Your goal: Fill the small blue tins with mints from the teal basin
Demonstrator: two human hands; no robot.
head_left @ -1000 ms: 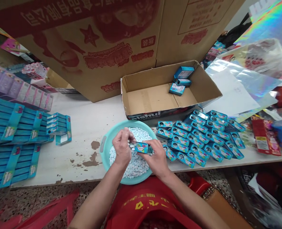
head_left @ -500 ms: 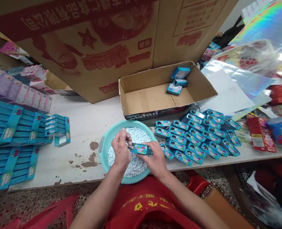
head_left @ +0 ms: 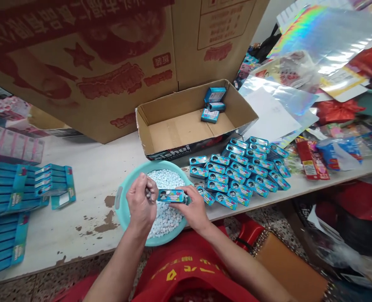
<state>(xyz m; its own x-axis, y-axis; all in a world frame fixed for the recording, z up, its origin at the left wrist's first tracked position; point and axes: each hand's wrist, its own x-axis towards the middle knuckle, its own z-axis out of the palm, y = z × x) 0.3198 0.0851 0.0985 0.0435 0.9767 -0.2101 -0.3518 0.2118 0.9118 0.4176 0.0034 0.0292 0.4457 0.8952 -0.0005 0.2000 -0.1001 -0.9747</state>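
Over a turquoise bowl [head_left: 119,200] of small pale candies [head_left: 165,178], my right hand [head_left: 195,208] grips a small blue box [head_left: 173,196]. The box lies level, its printed narrow face up, and pale bits show in the round hole at its left end. My left hand [head_left: 142,201] is curled beside that end, with small candies partly showing among its fingers. How many it holds is hidden. Right of the bowl, several similar blue boxes [head_left: 240,171] stand packed together, round holes up.
An open cardboard tray [head_left: 173,134] behind the bowl holds a few blue boxes [head_left: 215,95]. A large carton [head_left: 110,75] rises behind it. Stacked blue packs [head_left: 3,188] are at left. Silvery sheets [head_left: 277,109] and a red packet [head_left: 311,159] lie at right.
The view has swung to the right, so everything sits further left. My left hand's fingers have drawn off the box's left end, and its hole now shows. My right hand keeps its grip.
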